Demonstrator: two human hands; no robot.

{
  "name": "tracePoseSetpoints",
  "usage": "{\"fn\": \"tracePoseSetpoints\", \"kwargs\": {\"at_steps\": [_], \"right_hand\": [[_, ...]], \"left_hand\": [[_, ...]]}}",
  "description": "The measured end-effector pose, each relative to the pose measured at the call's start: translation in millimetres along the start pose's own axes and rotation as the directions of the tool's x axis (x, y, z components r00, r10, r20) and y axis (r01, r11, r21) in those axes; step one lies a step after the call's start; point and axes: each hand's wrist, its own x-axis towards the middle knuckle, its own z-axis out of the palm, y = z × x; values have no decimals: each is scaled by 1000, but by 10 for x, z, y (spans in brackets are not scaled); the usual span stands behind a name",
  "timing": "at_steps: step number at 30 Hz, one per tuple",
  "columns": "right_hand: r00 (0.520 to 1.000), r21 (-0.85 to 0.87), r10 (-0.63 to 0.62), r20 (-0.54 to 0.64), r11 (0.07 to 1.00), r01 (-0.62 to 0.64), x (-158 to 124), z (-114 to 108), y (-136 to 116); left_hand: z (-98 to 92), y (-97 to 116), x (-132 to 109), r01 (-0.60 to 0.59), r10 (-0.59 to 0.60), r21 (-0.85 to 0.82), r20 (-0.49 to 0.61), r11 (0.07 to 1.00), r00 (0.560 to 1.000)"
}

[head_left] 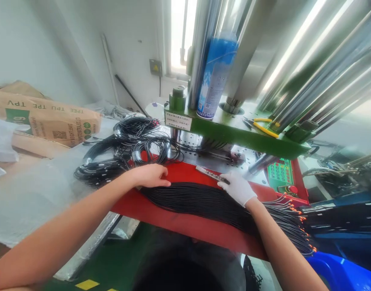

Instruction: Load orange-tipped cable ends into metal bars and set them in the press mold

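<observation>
A paper sack (52, 121) reads "TPV TPE TPU". Thin black cables (197, 200), orange-tipped, lie bundled across the red bench (179, 222) toward its right edge. The left hand (150, 176) lies flat and spread on their left end. The gloved right hand (238, 188) rests on them, its grip unclear.

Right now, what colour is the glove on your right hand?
White glove, clearest in the head view.

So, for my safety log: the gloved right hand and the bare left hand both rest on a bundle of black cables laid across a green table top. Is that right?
Not quite. The table top under the bundle of black cables is red, not green, as the head view shows. The gloved right hand and the bare left hand do both rest on the bundle.
</observation>
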Motion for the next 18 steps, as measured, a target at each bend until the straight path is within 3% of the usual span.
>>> {"fn": "tracePoseSetpoints", "kwargs": {"at_steps": [5, 11, 18], "right_hand": [[999, -27, 52, -15, 998, -53, 26, 18, 41], [997, -17, 71, 2, 997, -71, 62, -75, 47], [994, 98, -68, -87, 992, 76, 121, -192, -386]], "left_hand": [[11, 33, 45, -50, 59, -111, 82, 993, 995], [17, 49, 76, -130, 145, -168, 81, 977, 986], [-62, -9, 119, -106, 120, -325, 22, 940, 993]]}}
